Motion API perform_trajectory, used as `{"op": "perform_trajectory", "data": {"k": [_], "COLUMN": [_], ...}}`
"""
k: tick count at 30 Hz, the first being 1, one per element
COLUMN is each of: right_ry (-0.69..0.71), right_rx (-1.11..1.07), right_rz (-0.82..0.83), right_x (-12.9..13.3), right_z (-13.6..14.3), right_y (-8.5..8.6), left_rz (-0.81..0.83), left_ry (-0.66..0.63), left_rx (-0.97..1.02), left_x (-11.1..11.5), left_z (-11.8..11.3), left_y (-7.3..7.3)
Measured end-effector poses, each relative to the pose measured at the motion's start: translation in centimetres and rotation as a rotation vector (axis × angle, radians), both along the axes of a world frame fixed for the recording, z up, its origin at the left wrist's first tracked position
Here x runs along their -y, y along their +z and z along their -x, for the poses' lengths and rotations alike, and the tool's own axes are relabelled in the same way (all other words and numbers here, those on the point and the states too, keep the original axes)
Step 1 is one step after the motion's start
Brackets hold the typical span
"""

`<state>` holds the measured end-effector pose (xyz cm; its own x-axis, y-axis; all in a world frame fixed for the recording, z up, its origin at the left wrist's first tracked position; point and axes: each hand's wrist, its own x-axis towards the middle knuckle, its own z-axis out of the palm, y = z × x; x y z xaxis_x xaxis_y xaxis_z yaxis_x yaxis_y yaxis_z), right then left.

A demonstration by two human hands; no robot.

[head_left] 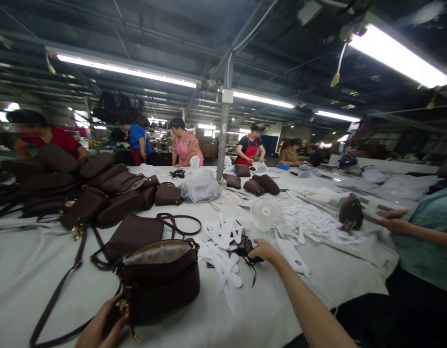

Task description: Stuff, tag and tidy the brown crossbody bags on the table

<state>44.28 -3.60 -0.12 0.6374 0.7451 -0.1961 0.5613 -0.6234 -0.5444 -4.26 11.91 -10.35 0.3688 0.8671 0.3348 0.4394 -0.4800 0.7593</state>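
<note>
A dark brown handbag [161,285] stands unzipped on the white-covered table, with clear plastic stuffing [158,254] showing in its mouth. My left hand [103,321] grips its near left side, by the gold hardware [123,307]. To the right, my right hand [262,251] reaches to a small heap of black hang tags [243,247] with cords; its fingers are closed on some of them, though the tips are partly hidden. White paper strips [223,270] lie between the bag and that hand. Behind the open bag lies another brown bag [136,235] with its strap.
A large pile of brown bags [81,183] fills the left. A white fan [267,212] and a white power bank-like box [292,256] stand near my right arm. A co-worker's hand [393,222] is at a bag [351,212] on the right. A post [223,140] rises mid-table.
</note>
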Motion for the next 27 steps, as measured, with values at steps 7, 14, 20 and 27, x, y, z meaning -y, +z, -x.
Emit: {"op": "perform_trajectory", "data": {"k": [7,14,20,27], "right_ry": [0.172,0.249,0.142,0.363], "right_rx": [-0.325,-0.425,-0.611,-0.474], "right_rz": [0.073,-0.120,-0.267,-0.260], "right_x": [8.9,9.6,10.1,16.5], "right_z": [1.9,7.4,9.6,11.1], "right_y": [7.6,12.8,8.0,7.3], "left_rz": [-0.203,-0.376,-0.104,0.973], "left_ry": [0.180,0.004,-0.785,-0.855], "left_rx": [0.098,0.169,-0.064,0.466], "left_x": [0.6,8.9,19.3,20.0], "left_z": [0.9,-4.9,-16.5,-20.1], "left_y": [2.4,8.8,5.8,6.3]}}
